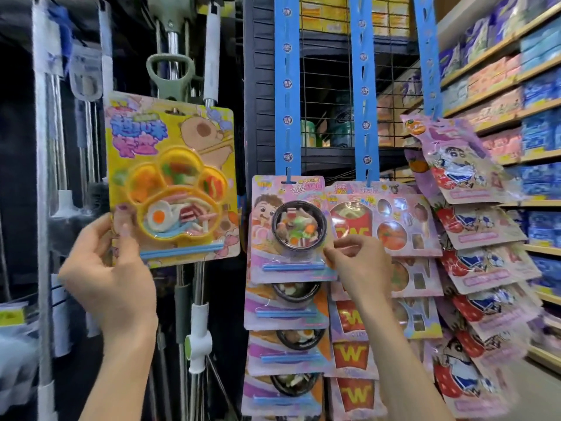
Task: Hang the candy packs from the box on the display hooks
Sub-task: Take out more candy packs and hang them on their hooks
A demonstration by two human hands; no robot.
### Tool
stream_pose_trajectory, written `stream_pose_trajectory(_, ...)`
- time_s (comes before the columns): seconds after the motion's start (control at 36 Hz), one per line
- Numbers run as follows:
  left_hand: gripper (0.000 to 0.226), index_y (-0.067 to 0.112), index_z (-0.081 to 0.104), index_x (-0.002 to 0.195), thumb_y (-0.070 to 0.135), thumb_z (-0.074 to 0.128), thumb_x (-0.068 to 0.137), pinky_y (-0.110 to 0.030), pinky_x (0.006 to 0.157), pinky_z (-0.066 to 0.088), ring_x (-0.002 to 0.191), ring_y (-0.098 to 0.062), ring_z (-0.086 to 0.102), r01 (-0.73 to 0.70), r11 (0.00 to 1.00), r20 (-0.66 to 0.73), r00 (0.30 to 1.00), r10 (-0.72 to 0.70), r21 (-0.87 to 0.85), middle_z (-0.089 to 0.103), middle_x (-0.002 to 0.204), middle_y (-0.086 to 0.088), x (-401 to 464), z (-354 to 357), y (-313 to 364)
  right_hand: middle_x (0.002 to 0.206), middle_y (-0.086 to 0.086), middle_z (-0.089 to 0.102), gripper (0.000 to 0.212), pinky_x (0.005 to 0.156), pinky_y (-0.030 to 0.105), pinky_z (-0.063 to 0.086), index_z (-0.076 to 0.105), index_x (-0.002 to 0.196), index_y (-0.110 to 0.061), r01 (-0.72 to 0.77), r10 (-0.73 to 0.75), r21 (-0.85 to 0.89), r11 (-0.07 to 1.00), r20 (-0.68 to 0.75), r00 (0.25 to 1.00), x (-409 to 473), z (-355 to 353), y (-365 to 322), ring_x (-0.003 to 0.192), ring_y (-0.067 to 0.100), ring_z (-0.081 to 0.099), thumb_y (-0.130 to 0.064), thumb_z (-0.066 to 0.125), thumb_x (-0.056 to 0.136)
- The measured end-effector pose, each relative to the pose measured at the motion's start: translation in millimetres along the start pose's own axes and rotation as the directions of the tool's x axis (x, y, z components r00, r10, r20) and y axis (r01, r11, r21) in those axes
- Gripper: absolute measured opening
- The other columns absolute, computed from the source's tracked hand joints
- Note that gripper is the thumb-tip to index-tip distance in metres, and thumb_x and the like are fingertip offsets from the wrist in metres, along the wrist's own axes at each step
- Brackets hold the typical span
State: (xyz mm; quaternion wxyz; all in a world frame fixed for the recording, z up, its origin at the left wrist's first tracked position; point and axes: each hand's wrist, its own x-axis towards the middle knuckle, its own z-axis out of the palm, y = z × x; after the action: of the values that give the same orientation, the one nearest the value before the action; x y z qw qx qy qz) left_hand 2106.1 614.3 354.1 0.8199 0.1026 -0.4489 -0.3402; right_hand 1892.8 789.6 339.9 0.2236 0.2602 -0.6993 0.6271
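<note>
My left hand [112, 268] grips the lower left corner of a yellow candy pack [173, 177] with a paw-shaped tray, held upright left of the display. My right hand [358, 262] pinches the lower right edge of a pink candy pack with a black bowl [291, 229]. That pack hangs at the top of a column on the left blue hanging strip [287, 86]. More bowl packs hang below it. The box is not in view.
Two more blue strips carry fries-themed packs [385, 226] and pink strawberry bags [473, 226] to the right. Mop and broom handles [173, 71] stand behind the yellow pack. Shelves of blue and pink boxes [516, 86] run along the right. A wire grid backs the strips.
</note>
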Motion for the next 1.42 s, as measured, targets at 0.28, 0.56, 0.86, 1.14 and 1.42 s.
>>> stream_pose_trajectory(0.28, 0.016, 0.020, 0.073, 0.095, 0.035, 0.069, 0.092, -0.048, 0.083, 0.058, 0.086, -0.021, 0.074, 0.223, 0.974, 0.435, 0.880, -0.189, -0.028, 0.078, 0.087, 0.002, -14, 66, 7, 0.079, -0.007, 0.072, 0.019, 0.066, 0.023, 0.054, 0.073, 0.092, -0.026, 0.181, -0.146, 0.261, 0.948, -0.149, 0.978, -3, -10, -20, 0.074, 0.009, 0.067, -0.041, 0.062, 0.096)
stream_pose_trajectory(0.56, 0.016, 0.009, 0.071, 0.095, 0.024, 0.066, 0.095, -0.042, 0.077, 0.059, 0.089, -0.026, 0.074, 0.453, 0.892, 0.546, 0.746, -0.382, 0.005, 0.078, 0.087, -0.003, -45, 91, -9, 0.084, -0.005, 0.077, 0.048, 0.069, 0.017, 0.053, 0.060, 0.134, -0.030, -0.005, -0.090, 0.488, 0.873, 0.170, 0.981, 4, -18, -27, 0.083, -0.005, 0.069, -0.027, 0.075, 0.088)
stream_pose_trajectory(0.86, 0.020, 0.012, 0.071, 0.096, 0.032, 0.066, 0.095, -0.039, 0.076, 0.058, 0.085, -0.020, 0.074, 0.325, 0.946, 0.547, 0.789, -0.280, 0.017, 0.077, 0.087, -0.003, -43, 113, -13, 0.088, 0.003, 0.072, 0.045, 0.081, 0.034, 0.060, 0.065, 0.131, -0.029, 0.072, -0.098, 0.464, 0.883, 0.031, 0.995, 23, -7, -12, 0.088, 0.019, 0.070, -0.025, 0.076, 0.088)
stream_pose_trajectory(1.14, 0.022, 0.018, 0.071, 0.098, 0.039, 0.064, 0.095, -0.051, 0.083, 0.059, 0.087, -0.018, 0.075, 0.259, 0.964, 0.525, 0.813, -0.252, 0.061, 0.078, 0.090, 0.000, -29, 122, -13, 0.084, 0.008, 0.069, 0.048, 0.075, 0.029, 0.057, 0.063, 0.135, -0.021, 0.122, -0.144, 0.422, 0.898, 0.022, 0.989, 43, 4, -24, 0.084, 0.027, 0.067, -0.019, 0.074, 0.089)
stream_pose_trajectory(1.42, 0.024, 0.012, 0.071, 0.100, 0.034, 0.065, 0.095, -0.050, 0.082, 0.060, 0.086, -0.019, 0.075, 0.286, 0.957, 0.530, 0.807, -0.263, 0.040, 0.078, 0.089, -0.002, -20, 131, -7, 0.077, -0.003, 0.062, 0.044, 0.070, 0.020, 0.052, 0.062, 0.135, -0.020, 0.154, -0.171, 0.369, 0.917, 0.016, 0.985, 57, -1, -40, 0.075, 0.013, 0.059, -0.016, 0.070, 0.092)
